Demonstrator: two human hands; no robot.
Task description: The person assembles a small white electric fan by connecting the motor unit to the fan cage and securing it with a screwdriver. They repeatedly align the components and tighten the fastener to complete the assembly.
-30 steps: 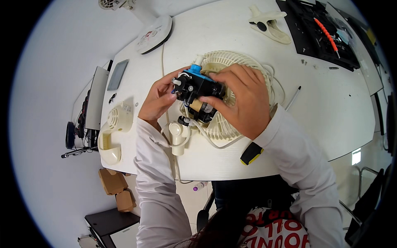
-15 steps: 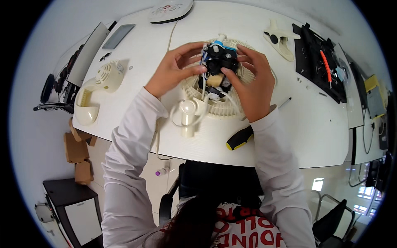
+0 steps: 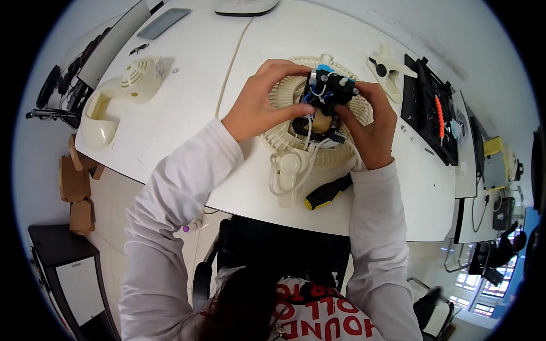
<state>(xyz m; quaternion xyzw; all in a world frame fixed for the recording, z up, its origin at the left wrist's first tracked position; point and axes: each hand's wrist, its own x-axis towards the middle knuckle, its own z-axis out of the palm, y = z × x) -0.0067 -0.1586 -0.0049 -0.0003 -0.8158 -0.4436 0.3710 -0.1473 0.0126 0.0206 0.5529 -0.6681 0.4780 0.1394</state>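
Both my hands hold a fan motor (image 3: 324, 119) with a black gearbox, blue parts and white wires, raised over a cream fan grille (image 3: 278, 133). My left hand (image 3: 264, 105) grips its left side, thumb at the front and fingers behind. My right hand (image 3: 374, 128) is closed on its right side, some fingertips hidden behind it. White cables run from the motor down to a cream neck piece (image 3: 288, 165) with a round joint. Near my right wrist lies a black and yellow screwdriver handle (image 3: 330, 192).
A cream curved fan housing (image 3: 139, 79) lies on the left, near a grey tray (image 3: 164, 24). At the right are a cream bracket (image 3: 388, 82), loose screws (image 3: 404, 131) and a black tool tray (image 3: 424, 113) holding an orange-handled tool (image 3: 439, 116). A cable (image 3: 232, 65) crosses the table.
The motor has been tilted and turned in my hands, so blue wires on the gearbox now show. My view has shifted, moving the whole scene within the picture.
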